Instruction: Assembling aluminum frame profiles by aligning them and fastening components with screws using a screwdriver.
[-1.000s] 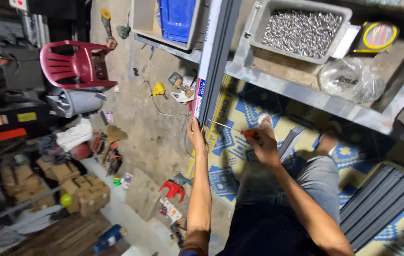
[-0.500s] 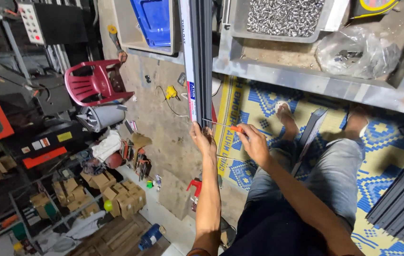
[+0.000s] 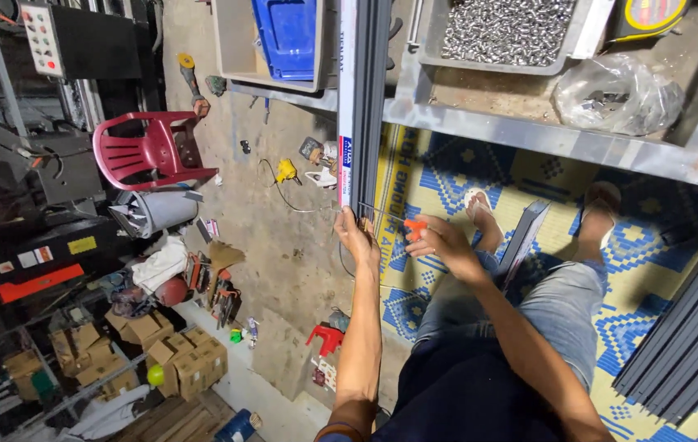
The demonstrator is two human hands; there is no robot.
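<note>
While both forearms reach fwd from the bottom edge of the view, the left hand point(image 3: 357, 237) sits at the near end of a long grey aluminium profile point(image 3: 363, 98), arm nearly straight, fingers curled and pressed together against the profile's end; whether they wrap fully round it can't be told. The right hand point(image 3: 445, 245) is just beside it, elbow bent, wrist turned inward, thumb & forefinger pinching a small orange-handled tool point(image 3: 414, 227) whose tip points at the profile end; other fingers loosely folded. A thin wire or rod point(image 3: 377, 209) runs betw. the 2 hands, too fine to read well. The profile lies lengthwise on the metal rack shelf point(image 3: 529, 135), its near end overhanging the shelf's front edge, a white-and-blue label strip on its left face. On the shelf, right of the profile: a grey tray of small metal screws point(image 3: 508, 29), a clear plastic bag point(image 3: 615, 94) near the front edge, a yellow tape measure point(image 3: 652, 15) at the far right corner. Left of the profile: a blue bin point(image 3: 287, 33). Below, the person's jeans & sandalled feet on a yellow-blue patterned mat point(image 3: 652, 270); more dark profiles point(image 3: 684, 336) at the mat's right edge. Concrete floor left w/ a red plastic chair point(image 3: 148, 151) and cardboard boxes point(image 3: 177, 360).
</note>
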